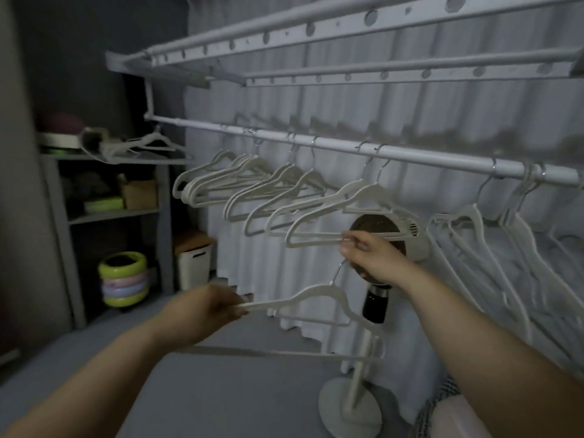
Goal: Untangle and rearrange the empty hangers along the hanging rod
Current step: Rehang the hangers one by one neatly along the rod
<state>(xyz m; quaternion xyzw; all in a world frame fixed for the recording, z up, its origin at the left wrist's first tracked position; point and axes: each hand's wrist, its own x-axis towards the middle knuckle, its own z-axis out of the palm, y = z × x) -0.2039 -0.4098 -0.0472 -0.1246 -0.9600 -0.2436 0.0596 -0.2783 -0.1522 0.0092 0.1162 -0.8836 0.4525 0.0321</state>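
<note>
A white hanging rod [331, 147] runs from upper left down to the right edge. Several empty white hangers [252, 191] hang along it, spread on the left and bunched and tilted at the right [493, 248]. One loose white hanger [316, 295] is off the rod, below the row. My left hand [211, 308] grips its left shoulder end. My right hand [369, 254] pinches the bottom bar of a hanging hanger [316, 240]; the loose hanger's metal hook [339, 270] reaches up to this hand.
A standing fan [376, 298] with a round base [350, 409] stands right behind my right hand, before a pale curtain [347, 105]. A grey shelf unit [110, 213] with boxes is at left, stacked coloured rings [123, 279] and a white bin [194, 267] on the floor.
</note>
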